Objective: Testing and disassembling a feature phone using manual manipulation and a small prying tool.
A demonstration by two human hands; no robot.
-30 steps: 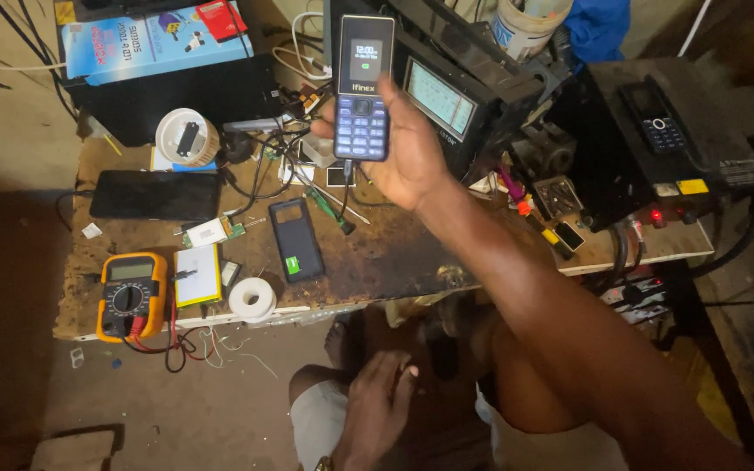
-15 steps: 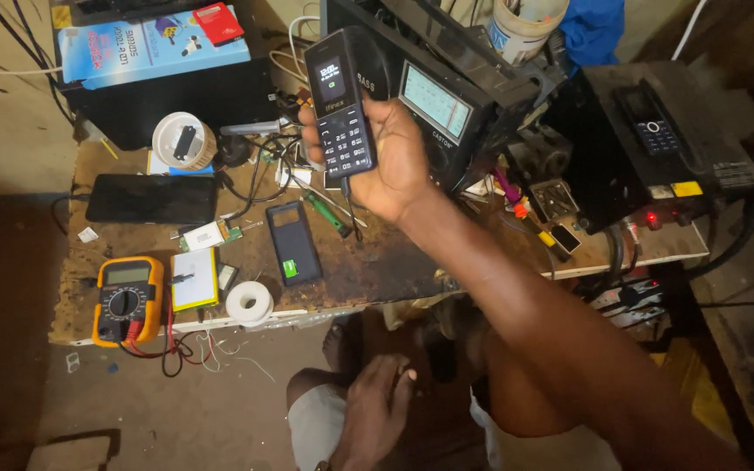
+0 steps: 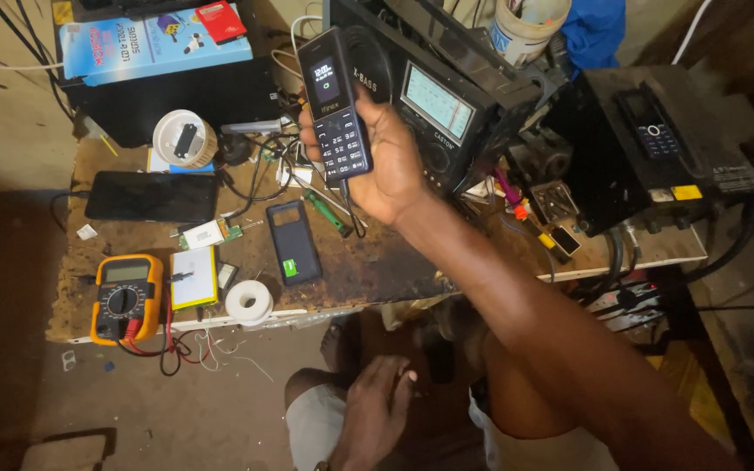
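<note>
Head camera, looking down: nearest, the left hand (image 3: pixel 377 410) rests loosely curled on the person's knee, holding nothing. Beyond it, over the scarred workbench (image 3: pixel 377 266), the right hand (image 3: pixel 386 161) is raised and wrapped around a dark keypad phone (image 3: pixel 335 105), fingers behind, thumb along its left edge, lit screen tilted upward. Left of that phone on the bench lie a black phone back cover (image 3: pixel 293 242), a white tape roll (image 3: pixel 249 302) at the front edge and an orange multimeter (image 3: pixel 126 296). Behind the phone stands a black radio (image 3: pixel 438 96); bare wood shows below the wrist.
</note>
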